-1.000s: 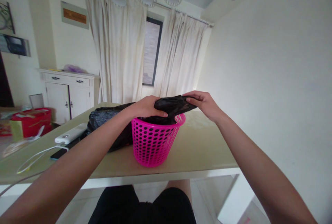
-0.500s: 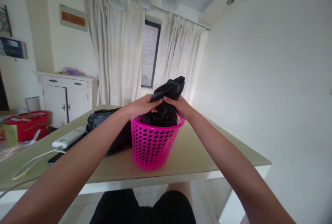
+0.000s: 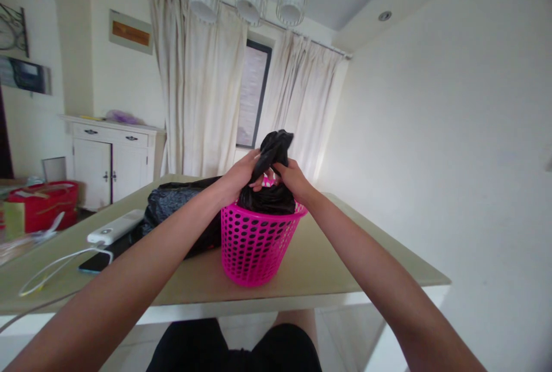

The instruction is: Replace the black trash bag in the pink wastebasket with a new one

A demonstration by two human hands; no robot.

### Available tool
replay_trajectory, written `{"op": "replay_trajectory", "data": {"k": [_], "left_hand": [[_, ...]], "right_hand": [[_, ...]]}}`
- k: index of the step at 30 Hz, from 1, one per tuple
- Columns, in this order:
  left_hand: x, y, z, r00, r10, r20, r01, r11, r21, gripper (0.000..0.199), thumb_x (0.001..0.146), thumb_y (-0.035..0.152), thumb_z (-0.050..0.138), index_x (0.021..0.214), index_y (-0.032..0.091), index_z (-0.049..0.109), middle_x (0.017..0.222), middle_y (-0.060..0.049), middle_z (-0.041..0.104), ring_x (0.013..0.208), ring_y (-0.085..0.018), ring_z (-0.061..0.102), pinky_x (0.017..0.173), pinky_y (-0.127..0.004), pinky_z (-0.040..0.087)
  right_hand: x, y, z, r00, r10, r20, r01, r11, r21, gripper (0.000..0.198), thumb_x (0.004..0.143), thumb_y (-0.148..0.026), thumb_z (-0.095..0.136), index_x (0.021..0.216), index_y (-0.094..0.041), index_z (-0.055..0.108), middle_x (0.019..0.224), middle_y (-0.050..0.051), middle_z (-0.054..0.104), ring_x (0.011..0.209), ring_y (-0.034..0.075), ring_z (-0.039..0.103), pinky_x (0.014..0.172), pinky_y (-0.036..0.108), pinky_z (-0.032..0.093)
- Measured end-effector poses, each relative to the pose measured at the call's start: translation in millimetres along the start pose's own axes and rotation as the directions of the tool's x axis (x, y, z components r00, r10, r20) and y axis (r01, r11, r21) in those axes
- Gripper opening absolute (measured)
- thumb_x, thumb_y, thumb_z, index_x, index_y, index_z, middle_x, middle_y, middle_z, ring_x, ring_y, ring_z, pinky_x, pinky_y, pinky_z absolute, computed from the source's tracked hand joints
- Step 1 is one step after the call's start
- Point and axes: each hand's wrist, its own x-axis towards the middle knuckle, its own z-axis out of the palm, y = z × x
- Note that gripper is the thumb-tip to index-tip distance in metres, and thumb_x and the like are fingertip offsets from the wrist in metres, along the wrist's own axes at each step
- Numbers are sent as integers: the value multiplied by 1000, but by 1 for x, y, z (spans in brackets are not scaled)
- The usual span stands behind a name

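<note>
Gripping the bag (image 3: 271, 200), I have its bunched top pinched in my left hand (image 3: 244, 177) and my right hand (image 3: 295, 179), above the basket (image 3: 257, 245). The rest sits inside the basket (pink, full of holes), which stands upright on the counter (image 3: 330, 263), near its front edge. Just left lies a dark bundle (image 3: 170, 202).

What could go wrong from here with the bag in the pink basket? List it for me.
1. The black bag looks like thin plastic, so it could tear where the left hand and right hand grip it.
2. The pink basket stands near the front edge of the table; a hard tug might tip it.
3. The left arm passes close to the phone and might knock it.
</note>
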Motion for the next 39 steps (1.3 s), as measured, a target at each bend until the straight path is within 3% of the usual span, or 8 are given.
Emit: {"op": "replay_trajectory", "data": {"k": [7, 12, 16, 20, 24, 31, 35, 39], "left_hand": [[3, -7, -9, 993, -112, -24, 114, 965, 238, 44, 88, 58, 81, 100, 17, 69, 59, -3, 68, 35, -8, 43, 35, -21, 28], [7, -10, -10, 984, 0, -178, 39, 976, 213, 44, 96, 50, 71, 126, 18, 69, 60, 1, 66, 39, -12, 50, 37, -23, 34], [7, -9, -7, 978, 66, -197, 13, 926, 376, 30, 100, 45, 63, 109, 18, 69, 57, 0, 65, 41, -14, 53, 40, -25, 36], [1, -4, -7, 966, 211, -147, -34, 671, 740, 37, 106, 46, 47, 89, 20, 67, 51, -2, 61, 47, -21, 61, 52, -31, 43], [-6, 0, -6, 913, 401, -76, -27, 246, 969, 37, 106, 42, 46, 116, 18, 73, 76, -11, 73, 79, -34, 75, 71, -39, 52], [-13, -5, -13, 844, 386, 374, -361, -108, 926, 58, 101, 15, 44, 156, 31, 52, 164, -11, 50, 100, -24, 76, 77, -39, 63], [-12, -6, -13, 776, 481, 408, -468, 6, 884, 54, 99, 12, 44, 149, 27, 58, 155, -8, 60, 120, -26, 72, 94, -42, 63], [-3, -2, -9, 784, 611, 112, -337, 267, 903, 30, 97, 12, 50, 117, 19, 70, 114, -10, 78, 111, -28, 74, 101, -44, 59]], "right_hand": [[-7, -18, -9, 898, -229, 376, 323, 922, -211, 29, 84, -46, 79, 92, -20, 71, 100, 7, 77, 104, 26, 70, 96, 40, 56], [-29, -32, -4, 827, -87, 555, 79, 996, 39, 33, 89, -49, 79, 106, -21, 74, 103, 5, 78, 110, 24, 73, 111, 44, 54], [-31, -28, 6, 923, -63, 380, 12, 991, 135, 39, 89, -59, 78, 85, -20, 71, 81, 4, 74, 87, 23, 74, 92, 42, 61], [-17, -16, 15, 997, 37, 63, -49, 976, 211, 42, 81, -59, 79, 79, -19, 66, 69, 3, 69, 70, 21, 69, 69, 33, 58], [-9, -8, 17, 993, 74, -91, -61, 987, 146, 41, 65, -34, 83, 98, -20, 64, 69, -2, 68, 66, 19, 66, 63, 31, 55], [-5, -7, 2, 990, -130, 59, 138, 978, -156, 17, 73, -30, 74, 80, -17, 64, 74, 2, 67, 82, 21, 62, 71, 30, 52], [-4, -6, 1, 986, -166, 34, 168, 983, -69, 18, 74, -32, 75, 80, -19, 65, 77, 3, 70, 84, 22, 65, 76, 33, 56], [-13, -9, 6, 997, -51, -57, 58, 990, 127, 32, 75, -32, 75, 104, -20, 70, 85, 1, 74, 87, 23, 71, 85, 38, 60]]}}
